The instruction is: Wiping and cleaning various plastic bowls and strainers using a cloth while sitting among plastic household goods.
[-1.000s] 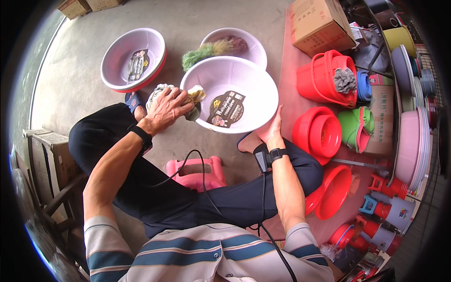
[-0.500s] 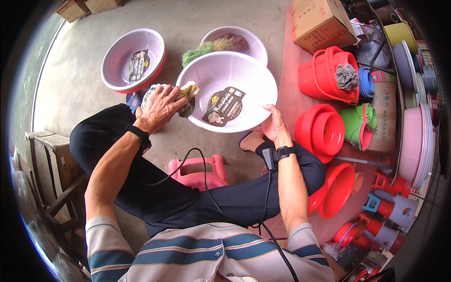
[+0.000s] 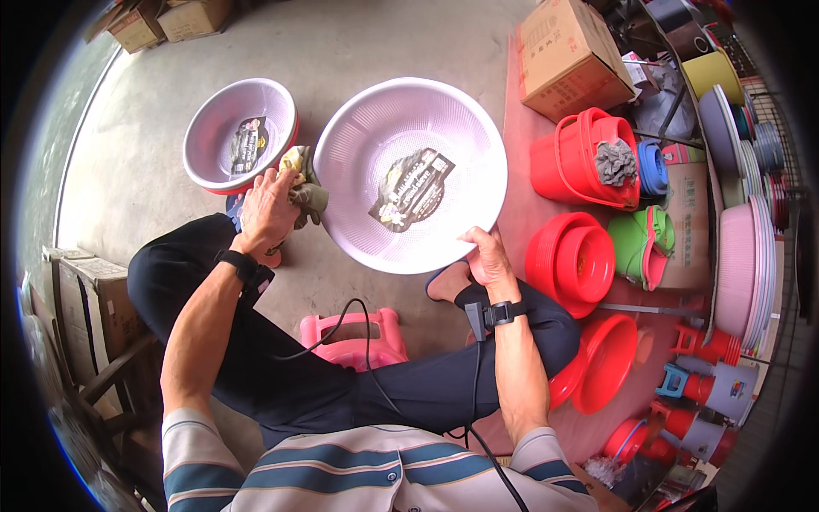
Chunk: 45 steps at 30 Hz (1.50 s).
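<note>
A large pale lilac plastic sieve (image 3: 350, 205) with a dark label (image 3: 414, 189) stuck inside is held up in front of me, its hollow facing me. My right hand (image 3: 488, 256) grips its lower right rim, thumb over the edge. My left hand (image 3: 269, 211) is closed round a crumpled, patterned cloth (image 3: 307, 192), which is against or just beside the sieve's left rim. Farther left, another lilac sieve (image 3: 260, 115) sits on the floor, nested in a red basin (image 3: 294, 136).
A pink plastic stool (image 3: 388, 337) stands between my legs, with a black cable across it. On the right are a cardboard box (image 3: 567, 60), a red bucket (image 3: 567, 154), red basins (image 3: 546, 264) and a green bucket (image 3: 636, 239). Cartons (image 3: 102, 282) stand at the left.
The held sieve has come up nearer and tilted more to face me, hiding the sieve and green, tufted thing behind it. My left hand and cloth have shifted down its left side.
</note>
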Each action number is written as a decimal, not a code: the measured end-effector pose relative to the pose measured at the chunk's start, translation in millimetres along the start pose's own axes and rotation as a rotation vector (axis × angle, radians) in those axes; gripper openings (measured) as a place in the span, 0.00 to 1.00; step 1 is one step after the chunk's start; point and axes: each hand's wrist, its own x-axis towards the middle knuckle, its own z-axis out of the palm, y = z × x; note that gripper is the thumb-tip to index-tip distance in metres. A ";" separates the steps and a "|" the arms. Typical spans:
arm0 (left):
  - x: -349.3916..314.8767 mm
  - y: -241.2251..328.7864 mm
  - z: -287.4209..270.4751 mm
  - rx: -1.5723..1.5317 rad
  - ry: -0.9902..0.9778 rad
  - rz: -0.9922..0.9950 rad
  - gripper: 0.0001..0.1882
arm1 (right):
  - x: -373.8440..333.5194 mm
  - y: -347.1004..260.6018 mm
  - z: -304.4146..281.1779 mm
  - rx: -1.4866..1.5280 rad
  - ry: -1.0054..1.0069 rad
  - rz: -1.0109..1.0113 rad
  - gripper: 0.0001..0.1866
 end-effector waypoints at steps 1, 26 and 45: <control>1.8 -3.6 -1.1 -0.051 0.009 -0.094 0.32 | 0.3 -0.4 1.2 0.008 -0.001 0.023 0.28; 12.9 14.0 -49.3 -1.298 -0.296 -0.288 0.20 | -1.8 -0.6 6.1 0.042 0.015 -0.044 0.28; 20.0 12.8 -71.9 -1.169 -0.157 -0.178 0.21 | -2.8 21.1 7.7 0.039 0.010 -0.006 0.28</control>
